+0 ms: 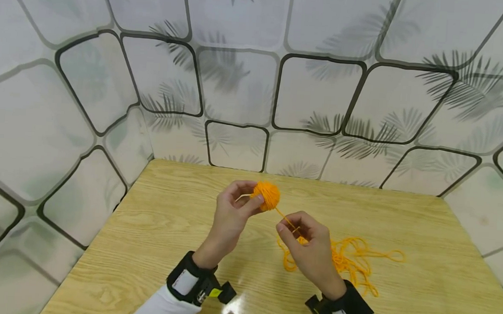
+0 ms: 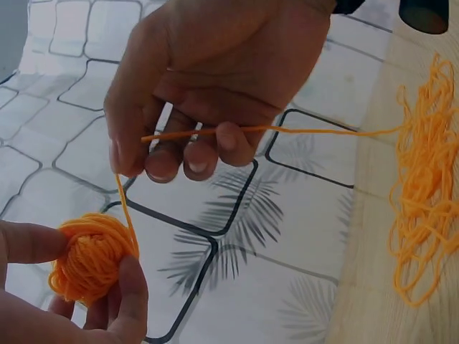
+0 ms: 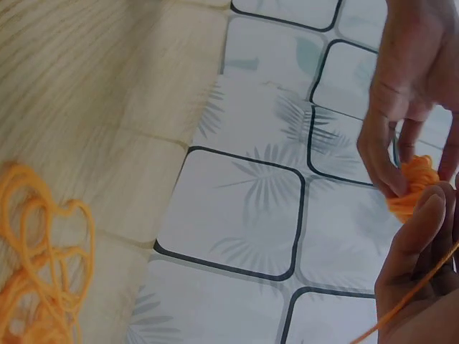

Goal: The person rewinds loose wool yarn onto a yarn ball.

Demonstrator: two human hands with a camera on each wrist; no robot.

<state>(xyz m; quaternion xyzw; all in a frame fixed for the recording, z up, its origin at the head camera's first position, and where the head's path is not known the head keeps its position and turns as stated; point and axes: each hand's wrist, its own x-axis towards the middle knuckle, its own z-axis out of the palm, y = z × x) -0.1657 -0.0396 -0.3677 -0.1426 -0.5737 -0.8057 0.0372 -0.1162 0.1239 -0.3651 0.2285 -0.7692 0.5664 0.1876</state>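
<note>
A small ball of orange yarn (image 1: 268, 196) is held up between the thumb and fingers of my left hand (image 1: 232, 213). From it a single strand (image 2: 125, 204) runs to my right hand (image 1: 308, 244), which pinches the yarn between thumb and forefinger. In the left wrist view the strand passes on across the right hand's curled fingers toward a loose heap of orange yarn (image 2: 427, 179). That tangled heap (image 1: 353, 259) lies on the table behind and beside the right hand, which hides part of it. The right wrist view shows the ball (image 3: 416, 188) partly covered by fingers.
The light wooden table (image 1: 142, 246) reaches back to a white wall covering (image 1: 239, 146) with dark outlines and leaf prints. Black camera straps (image 1: 192, 280) circle both wrists, the right strap (image 1: 348, 309) close to the table's near side.
</note>
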